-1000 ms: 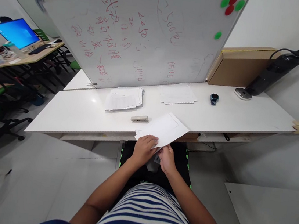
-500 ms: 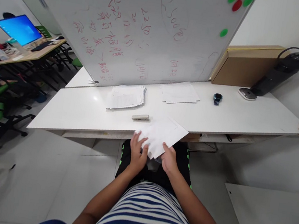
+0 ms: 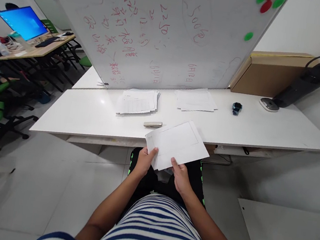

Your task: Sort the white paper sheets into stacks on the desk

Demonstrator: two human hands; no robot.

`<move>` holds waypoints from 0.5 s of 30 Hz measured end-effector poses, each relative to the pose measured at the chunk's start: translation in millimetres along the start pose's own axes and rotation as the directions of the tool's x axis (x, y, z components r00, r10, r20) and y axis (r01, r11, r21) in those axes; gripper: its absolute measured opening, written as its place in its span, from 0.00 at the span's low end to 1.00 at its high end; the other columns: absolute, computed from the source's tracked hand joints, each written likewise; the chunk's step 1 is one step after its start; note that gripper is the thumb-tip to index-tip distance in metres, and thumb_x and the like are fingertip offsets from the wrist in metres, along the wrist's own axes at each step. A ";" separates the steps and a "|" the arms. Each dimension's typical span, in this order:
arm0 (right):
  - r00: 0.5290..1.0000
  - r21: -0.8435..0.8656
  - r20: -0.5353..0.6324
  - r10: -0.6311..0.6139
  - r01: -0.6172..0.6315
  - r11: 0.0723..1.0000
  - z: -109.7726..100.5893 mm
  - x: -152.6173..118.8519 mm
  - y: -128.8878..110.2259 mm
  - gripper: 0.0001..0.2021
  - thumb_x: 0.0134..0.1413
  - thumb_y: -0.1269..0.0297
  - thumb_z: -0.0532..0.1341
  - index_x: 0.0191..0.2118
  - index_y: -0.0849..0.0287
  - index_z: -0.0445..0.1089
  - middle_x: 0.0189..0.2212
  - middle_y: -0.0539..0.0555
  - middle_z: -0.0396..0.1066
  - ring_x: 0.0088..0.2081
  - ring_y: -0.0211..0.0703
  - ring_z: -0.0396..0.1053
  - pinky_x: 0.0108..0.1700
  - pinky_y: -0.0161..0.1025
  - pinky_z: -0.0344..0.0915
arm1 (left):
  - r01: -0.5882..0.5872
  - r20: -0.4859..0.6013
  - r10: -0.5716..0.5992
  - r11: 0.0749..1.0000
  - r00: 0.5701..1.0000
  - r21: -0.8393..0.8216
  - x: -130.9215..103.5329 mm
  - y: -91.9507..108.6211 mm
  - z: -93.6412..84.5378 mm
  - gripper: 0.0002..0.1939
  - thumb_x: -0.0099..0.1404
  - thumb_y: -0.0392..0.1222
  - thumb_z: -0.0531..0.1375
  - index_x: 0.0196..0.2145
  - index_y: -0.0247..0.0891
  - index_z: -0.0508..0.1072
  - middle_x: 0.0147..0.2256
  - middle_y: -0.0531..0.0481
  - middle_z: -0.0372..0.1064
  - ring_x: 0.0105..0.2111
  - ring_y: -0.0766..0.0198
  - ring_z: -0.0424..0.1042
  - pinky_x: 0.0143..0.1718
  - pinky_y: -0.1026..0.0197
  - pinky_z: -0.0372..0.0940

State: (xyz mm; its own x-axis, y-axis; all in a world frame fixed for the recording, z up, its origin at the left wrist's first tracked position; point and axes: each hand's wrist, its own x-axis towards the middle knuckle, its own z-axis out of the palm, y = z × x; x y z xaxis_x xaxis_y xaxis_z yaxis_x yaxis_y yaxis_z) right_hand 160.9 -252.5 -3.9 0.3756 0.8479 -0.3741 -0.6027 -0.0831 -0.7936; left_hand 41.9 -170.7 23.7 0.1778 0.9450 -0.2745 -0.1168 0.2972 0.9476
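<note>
together, two hands pinch the papers (image 3: 178, 145)
left hand (image 3: 145, 161) nearly closed on their left edge, right hand (image 3: 181, 177) thumb-over at the lower edge

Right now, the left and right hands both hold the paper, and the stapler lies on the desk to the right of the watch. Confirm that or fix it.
Wrong side: the head view shows the stapler on the desk left of the watch. The left hand and right hand do hold the paper.
</note>
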 end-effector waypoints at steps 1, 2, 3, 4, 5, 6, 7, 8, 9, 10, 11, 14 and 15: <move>1.000 -0.001 0.012 0.012 -0.012 1.000 -1.7 0.5 -0.4 0.22 0.44 0.52 0.69 0.43 0.60 0.74 0.42 0.57 0.76 0.46 0.52 0.72 0.52 0.49 0.66 | 0.005 0.020 -0.005 1.000 1.000 -0.002 0.7 1.5 -0.4 0.26 0.52 0.53 0.67 0.43 0.33 0.74 0.43 0.40 0.74 0.40 0.56 0.74 0.43 0.55 0.67; 1.000 0.007 0.017 0.017 -0.017 1.000 -3.7 1.7 -2.2 0.22 0.43 0.53 0.69 0.43 0.60 0.74 0.43 0.57 0.76 0.47 0.52 0.72 0.52 0.49 0.66 | 0.009 0.038 -0.008 1.000 0.999 -0.005 1.2 3.2 -0.9 0.26 0.51 0.53 0.68 0.43 0.33 0.74 0.43 0.41 0.75 0.40 0.56 0.74 0.43 0.56 0.67; 1.000 0.024 0.006 0.008 -0.008 1.000 -6.2 3.7 -5.7 0.22 0.42 0.54 0.70 0.44 0.60 0.73 0.44 0.57 0.75 0.47 0.52 0.71 0.52 0.50 0.66 | 0.010 0.056 -0.010 1.000 0.998 -0.007 1.8 5.1 -1.9 0.25 0.51 0.52 0.68 0.42 0.34 0.75 0.42 0.41 0.75 0.39 0.57 0.74 0.43 0.56 0.67; 1.000 0.045 -0.025 -0.019 0.020 0.999 -9.7 6.5 -11.3 0.23 0.42 0.54 0.70 0.44 0.59 0.73 0.45 0.56 0.75 0.48 0.52 0.71 0.53 0.50 0.66 | 0.009 0.076 -0.009 1.000 0.997 -0.004 2.4 7.5 -3.2 0.25 0.50 0.52 0.68 0.42 0.34 0.76 0.41 0.42 0.75 0.38 0.57 0.74 0.43 0.56 0.66; 0.996 0.060 -0.070 -0.062 0.066 0.996 -14.4 10.0 -19.1 0.24 0.42 0.53 0.70 0.46 0.58 0.72 0.46 0.56 0.74 0.49 0.52 0.70 0.54 0.50 0.65 | 0.005 0.098 -0.006 1.000 0.995 0.008 3.4 10.5 -5.0 0.24 0.50 0.52 0.68 0.41 0.34 0.76 0.40 0.42 0.75 0.38 0.58 0.74 0.42 0.57 0.66; 0.987 0.060 -0.113 -0.115 0.123 0.991 -20.3 14.1 -29.3 0.25 0.42 0.53 0.70 0.47 0.58 0.71 0.47 0.56 0.74 0.51 0.52 0.69 0.55 0.50 0.64 | -0.007 0.121 0.003 0.999 0.993 0.033 4.9 14.1 -7.3 0.23 0.50 0.52 0.68 0.40 0.33 0.77 0.39 0.43 0.75 0.37 0.58 0.73 0.42 0.57 0.66; 0.975 0.042 -0.137 -0.173 0.180 0.983 -27.4 18.5 -41.9 0.27 0.42 0.52 0.69 0.49 0.57 0.70 0.48 0.55 0.73 0.52 0.52 0.68 0.55 0.51 0.64 | -0.029 0.140 0.019 0.997 0.990 0.068 7.0 18.5 -9.8 0.22 0.50 0.51 0.68 0.39 0.33 0.77 0.38 0.44 0.76 0.37 0.58 0.73 0.41 0.57 0.66; 0.968 0.000 -0.120 -0.222 0.223 0.975 -35.2 22.9 -56.6 0.29 0.41 0.52 0.69 0.51 0.56 0.69 0.49 0.55 0.73 0.53 0.52 0.67 0.56 0.51 0.63 | -0.061 0.152 0.044 0.992 0.987 0.112 9.9 23.6 -12.4 0.21 0.51 0.52 0.68 0.37 0.33 0.78 0.37 0.45 0.76 0.36 0.58 0.72 0.40 0.58 0.66; 0.967 -0.063 -0.049 -0.252 0.248 0.967 -42.9 27.2 -72.8 0.30 0.41 0.53 0.70 0.52 0.56 0.68 0.50 0.56 0.72 0.54 0.53 0.67 0.57 0.51 0.62 | -0.102 0.163 0.075 0.981 0.984 0.164 13.5 29.6 -14.9 0.19 0.51 0.52 0.68 0.35 0.33 0.78 0.35 0.46 0.75 0.36 0.58 0.72 0.39 0.59 0.65; 0.966 -0.149 0.058 -0.251 0.256 0.955 -50.0 31.1 -89.9 0.31 0.41 0.53 0.70 0.53 0.56 0.67 0.51 0.56 0.71 0.54 0.54 0.66 0.57 0.52 0.62 | -0.149 0.173 0.112 0.964 0.978 0.218 17.8 36.3 -16.8 0.18 0.51 0.52 0.67 0.34 0.34 0.78 0.33 0.48 0.75 0.35 0.59 0.71 0.38 0.59 0.65; 0.962 -0.261 0.179 -0.208 0.250 0.932 -55.7 34.6 -107.0 0.31 0.41 0.54 0.70 0.53 0.56 0.67 0.51 0.57 0.71 0.54 0.54 0.67 0.56 0.52 0.62 | -0.200 0.186 0.153 0.942 0.970 0.269 22.6 43.5 -17.9 0.18 0.52 0.52 0.67 0.32 0.34 0.78 0.32 0.49 0.74 0.34 0.59 0.71 0.37 0.60 0.64; 0.932 -0.565 0.358 -0.052 0.261 0.783 -59.2 42.8 -150.7 0.27 0.43 0.53 0.69 0.50 0.57 0.71 0.49 0.57 0.72 0.51 0.55 0.69 0.53 0.51 0.65 | -0.342 0.241 0.268 0.866 0.933 0.363 37.8 67.3 -13.9 0.17 0.54 0.54 0.65 0.32 0.36 0.78 0.30 0.52 0.73 0.33 0.60 0.70 0.35 0.60 0.64; 0.933 -0.633 0.357 -0.040 0.273 0.724 -55.6 45.3 -160.8 0.26 0.43 0.52 0.68 0.49 0.57 0.72 0.48 0.57 0.73 0.50 0.56 0.69 0.52 0.50 0.65 | -0.395 0.263 0.313 0.840 0.913 0.373 42.0 75.3 -10.2 0.17 0.55 0.54 0.64 0.33 0.37 0.79 0.30 0.52 0.74 0.33 0.60 0.71 0.35 0.60 0.64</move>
State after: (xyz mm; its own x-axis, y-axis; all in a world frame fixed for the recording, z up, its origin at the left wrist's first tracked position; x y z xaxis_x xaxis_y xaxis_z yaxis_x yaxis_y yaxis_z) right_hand 314.0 -229.8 80.1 0.1231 0.9816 -0.1461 0.1118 -0.1600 -0.9808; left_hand 30.6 -107.2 81.8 0.3826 0.9197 0.0885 0.1960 -0.1744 0.9650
